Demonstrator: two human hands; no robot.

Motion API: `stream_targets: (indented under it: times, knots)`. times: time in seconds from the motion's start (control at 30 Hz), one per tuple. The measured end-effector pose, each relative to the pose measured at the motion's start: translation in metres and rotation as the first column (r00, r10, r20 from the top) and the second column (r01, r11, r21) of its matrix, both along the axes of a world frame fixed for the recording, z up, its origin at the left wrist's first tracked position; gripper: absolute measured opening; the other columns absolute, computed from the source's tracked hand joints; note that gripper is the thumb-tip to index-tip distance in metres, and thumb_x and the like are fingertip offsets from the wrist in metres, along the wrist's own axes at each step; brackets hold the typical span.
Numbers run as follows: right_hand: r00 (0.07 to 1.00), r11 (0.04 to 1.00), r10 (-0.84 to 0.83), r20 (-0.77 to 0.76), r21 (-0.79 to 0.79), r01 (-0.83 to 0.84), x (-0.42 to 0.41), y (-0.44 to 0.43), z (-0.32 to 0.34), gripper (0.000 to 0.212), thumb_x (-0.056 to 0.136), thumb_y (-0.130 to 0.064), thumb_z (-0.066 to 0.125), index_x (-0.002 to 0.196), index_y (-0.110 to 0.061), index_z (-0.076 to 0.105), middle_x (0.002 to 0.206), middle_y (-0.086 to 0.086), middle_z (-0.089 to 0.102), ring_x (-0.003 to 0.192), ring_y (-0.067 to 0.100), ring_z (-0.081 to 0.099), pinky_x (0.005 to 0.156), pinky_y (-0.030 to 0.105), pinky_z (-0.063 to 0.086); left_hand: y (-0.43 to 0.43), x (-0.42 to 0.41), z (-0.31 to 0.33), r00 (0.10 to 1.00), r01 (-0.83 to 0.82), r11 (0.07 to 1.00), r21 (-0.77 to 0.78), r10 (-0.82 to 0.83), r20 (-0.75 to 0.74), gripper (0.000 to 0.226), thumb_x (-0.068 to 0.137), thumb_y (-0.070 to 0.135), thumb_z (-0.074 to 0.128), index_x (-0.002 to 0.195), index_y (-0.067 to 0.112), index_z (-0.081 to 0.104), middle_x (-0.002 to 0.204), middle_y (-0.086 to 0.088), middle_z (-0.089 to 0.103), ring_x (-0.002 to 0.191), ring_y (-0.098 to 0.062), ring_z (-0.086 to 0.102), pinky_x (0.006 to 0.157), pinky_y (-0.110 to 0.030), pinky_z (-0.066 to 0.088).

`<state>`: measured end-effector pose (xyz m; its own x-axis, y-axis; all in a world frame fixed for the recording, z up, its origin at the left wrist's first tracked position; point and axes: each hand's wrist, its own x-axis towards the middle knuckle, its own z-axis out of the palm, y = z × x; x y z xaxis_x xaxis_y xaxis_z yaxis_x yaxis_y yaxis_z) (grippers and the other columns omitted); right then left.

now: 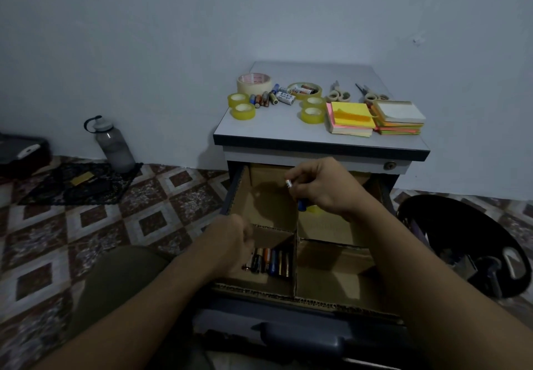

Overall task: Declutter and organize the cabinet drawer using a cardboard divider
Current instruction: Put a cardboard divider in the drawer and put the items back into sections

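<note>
1. Found drawer (230, 194) of a small cabinet pulled well out toward the viewer. Fitted inside, a cardboard divider (295, 257) with crossed partitions, making four compartments.
2. Noted a row of sorted batteries (272, 264) in the near-left compartment, lying side by side, ends pointing front to back. Mixed casings: orange, blue, dark, gold.
3. Left hand (230, 243) down in that same compartment, at the left end of the row, fingers curled inward. Unable to tell whether gripping a battery or only touching one; too much blur and shadow.
4. Right hand (320, 185) raised over the far half of the drawer, near the centre partition. Fingers clenched round held batteries (289, 183): a white tip poking out by the thumb, a blue end poking out below the palm.
5. Glimpsed something yellow (315, 210) under the right hand, in the far-right compartment. Too hidden to identify.
6. Cabinet top (277, 130), left side: large pale tape roll (253, 83) at the back, two small yellowish tape rolls (243, 110) in front of it, loose batteries (271, 97) bunched just beside. A few more batteries lying inside a flat yellow roll (305, 90), two further small rolls in front of it.
7. Cabinet top, right side: two pairs of scissors (340, 94) toward the back; two stacks of sticky notes (350, 119) at the front, touching each other.
8. Floor: patterned tiles, a grey water bottle (114, 145) upright on a dark mat (86, 185) by the wall to the left, a black stool (461, 243) just right of the cabinet.
</note>
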<state>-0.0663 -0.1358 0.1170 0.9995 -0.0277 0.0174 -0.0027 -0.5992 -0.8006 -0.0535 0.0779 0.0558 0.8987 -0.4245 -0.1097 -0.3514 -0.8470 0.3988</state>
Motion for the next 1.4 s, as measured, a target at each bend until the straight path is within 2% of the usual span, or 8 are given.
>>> stream_targets:
  times: [0.1,0.2,0.37,0.47,0.57,0.8,1.1,1.4]
  knots:
    - [0.999,0.999,-0.029,-0.037,0.044,0.031,-0.004,0.003,-0.008,0.024,0.090,-0.008,0.067,0.112,-0.018,0.070,0.097,0.000,0.070,0.088,0.013,0.069,0.076,0.029,0.061,0.013,-0.002,0.013,0.986,0.033,0.960,-0.279,0.013,0.164,0.011,0.095,0.018,0.059,0.093,0.021,0.069,0.086,0.010,0.063,0.076,-0.003,0.060,0.067,-0.022,0.051]
    - [0.997,0.997,-0.038,-0.072,0.060,0.042,-0.012,0.012,-0.017,0.025,0.091,-0.008,0.065,0.111,-0.021,0.068,0.100,-0.003,0.068,0.090,0.011,0.067,0.075,0.027,0.060,0.027,0.018,0.012,0.954,0.012,0.958,-0.286,0.075,0.290,0.020,0.095,0.018,0.053,0.105,0.023,0.069,0.101,0.007,0.061,0.093,-0.009,0.055,0.077,-0.027,0.045]
    - [0.984,0.981,-0.007,-0.177,0.190,0.041,-0.029,0.041,-0.024,0.023,0.092,-0.008,0.063,0.105,-0.026,0.068,0.097,-0.004,0.069,0.089,0.010,0.068,0.075,0.026,0.059,0.041,0.043,0.000,0.998,-0.062,0.929,-0.365,0.065,-0.005,0.038,0.098,0.014,0.053,0.134,0.026,0.060,0.111,0.005,0.063,0.091,-0.001,0.055,0.071,-0.010,0.036]
    - [0.958,0.958,0.054,-0.282,0.286,0.030,-0.039,0.066,-0.036,0.022,0.092,-0.004,0.062,0.100,-0.023,0.071,0.097,-0.004,0.070,0.085,0.010,0.069,0.068,0.021,0.056,0.045,0.053,-0.011,0.981,-0.123,0.876,-0.467,0.036,-0.191,0.047,0.099,0.015,0.056,0.142,0.031,0.051,0.142,0.000,0.054,0.127,-0.010,0.050,0.097,-0.024,0.041]
    - [0.940,0.980,-0.016,-0.340,0.183,0.083,-0.036,0.088,-0.055,0.020,0.089,-0.007,0.068,0.101,-0.022,0.075,0.098,-0.006,0.070,0.086,0.010,0.068,0.074,0.024,0.059,0.047,0.061,-0.015,0.946,-0.218,0.813,-0.540,0.041,-0.321,0.043,0.098,0.015,0.058,0.132,0.041,0.056,0.146,-0.003,0.051,0.131,-0.017,0.050,0.107,-0.039,0.042]
    - [0.808,0.941,-0.172,-0.564,0.150,0.305,-0.012,0.117,-0.091,0.016,0.088,-0.008,0.064,0.101,-0.005,0.074,0.100,0.013,0.072,0.089,0.028,0.070,0.078,0.042,0.062,0.050,0.066,-0.022,0.932,-0.235,0.770,-0.594,0.005,-0.362,0.044,0.096,0.018,0.063,0.127,0.048,0.057,0.148,-0.002,0.050,0.130,-0.014,0.049,0.105,-0.040,0.045]
    - [0.810,0.866,-0.227,-0.541,0.269,0.423,-0.009,0.121,-0.107,0.017,0.071,-0.002,0.069,0.085,-0.010,0.075,0.085,0.012,0.073,0.078,0.029,0.070,0.069,0.035,0.060,0.049,0.065,-0.025,0.933,-0.225,0.780,-0.584,-0.001,-0.361,0.048,0.093,0.021,0.067,0.135,0.041,0.054,0.148,-0.002,0.047,0.129,-0.010,0.045,0.102,-0.032,0.041]
    - [0.784,0.827,-0.155,-0.601,0.354,0.436,-0.015,0.107,-0.102,0.017,0.088,0.000,0.052,0.083,-0.001,0.068,0.077,0.020,0.070,0.062,0.026,0.064,0.061,0.034,0.057,0.049,0.063,-0.024,0.939,-0.212,0.796,-0.566,0.006,-0.343,0.051,0.092,0.023,0.068,0.138,0.040,0.052,0.150,-0.004,0.046,0.133,-0.014,0.044,0.105,-0.033,0.039]
